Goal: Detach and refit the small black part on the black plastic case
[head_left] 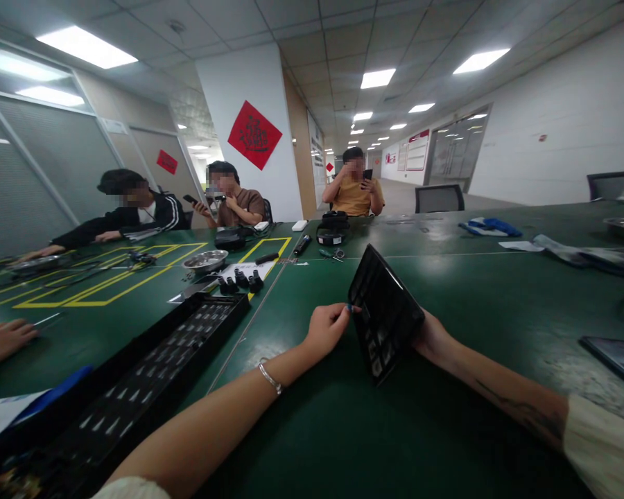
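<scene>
My right hand [432, 338] grips a black compartment box [387, 305] by its right side, holding it tilted steeply above the green table. Dividers split its inner face, and small pale pieces show in the lower compartments. At the box's left edge is my left hand [328, 328], its fingers pinched together. A tiny blue spot shows at those fingertips; whether it is a held piece or a nail, I cannot tell. To the left of my left forearm lies a long black tray [223, 299] with rows of small pale pointed pieces.
Black cylindrical parts [242, 280] and a metal bowl [206, 261] stand beyond the long tray. A co-worker's hand [5, 343] rests at far left. Several people sit across the green table [301, 430]. A dark flat device [616, 357] lies at right, plastic bags [577, 253] behind it.
</scene>
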`<action>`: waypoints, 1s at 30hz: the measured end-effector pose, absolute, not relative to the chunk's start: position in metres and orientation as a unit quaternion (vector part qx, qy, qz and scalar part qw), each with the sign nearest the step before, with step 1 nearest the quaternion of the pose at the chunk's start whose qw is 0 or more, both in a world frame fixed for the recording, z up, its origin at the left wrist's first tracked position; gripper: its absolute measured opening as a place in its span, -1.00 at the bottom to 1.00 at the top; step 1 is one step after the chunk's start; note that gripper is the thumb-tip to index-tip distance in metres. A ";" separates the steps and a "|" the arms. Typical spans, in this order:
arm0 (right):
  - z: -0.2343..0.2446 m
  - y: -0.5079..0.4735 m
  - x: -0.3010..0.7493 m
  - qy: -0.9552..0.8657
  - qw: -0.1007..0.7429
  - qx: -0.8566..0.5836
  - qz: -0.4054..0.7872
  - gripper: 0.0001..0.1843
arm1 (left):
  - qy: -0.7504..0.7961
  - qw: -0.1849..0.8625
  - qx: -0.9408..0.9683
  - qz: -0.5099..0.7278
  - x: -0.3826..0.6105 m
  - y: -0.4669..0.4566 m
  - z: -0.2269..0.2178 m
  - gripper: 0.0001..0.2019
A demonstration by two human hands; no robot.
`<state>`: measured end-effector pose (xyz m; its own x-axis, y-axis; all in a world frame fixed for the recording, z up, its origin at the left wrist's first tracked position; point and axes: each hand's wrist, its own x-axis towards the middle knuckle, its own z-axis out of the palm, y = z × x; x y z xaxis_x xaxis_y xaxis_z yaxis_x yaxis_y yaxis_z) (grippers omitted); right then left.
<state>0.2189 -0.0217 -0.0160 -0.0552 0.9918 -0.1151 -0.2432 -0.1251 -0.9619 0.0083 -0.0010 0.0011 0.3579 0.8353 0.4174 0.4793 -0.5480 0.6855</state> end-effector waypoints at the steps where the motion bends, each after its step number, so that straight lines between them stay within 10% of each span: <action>1: -0.016 -0.023 0.218 -0.409 0.518 -0.447 0.604 -0.69 | 0.418 0.278 0.769 0.395 0.011 -0.001 0.000 -0.58; 9: -0.010 -0.025 0.215 -0.352 0.539 -0.394 0.656 -0.81 | 0.414 0.481 0.628 0.451 0.022 0.009 -0.014 -0.71; 30: -0.023 -0.017 0.216 -0.307 0.586 -0.369 0.653 -0.75 | 0.402 0.458 0.600 0.518 0.022 0.009 -0.015 -0.57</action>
<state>0.2159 -0.0175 -0.0233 -0.0417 0.9916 -0.1223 -0.5381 -0.1255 -0.8335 0.0222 0.0090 -0.0147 0.1410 0.9571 0.2530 0.0083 -0.2567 0.9665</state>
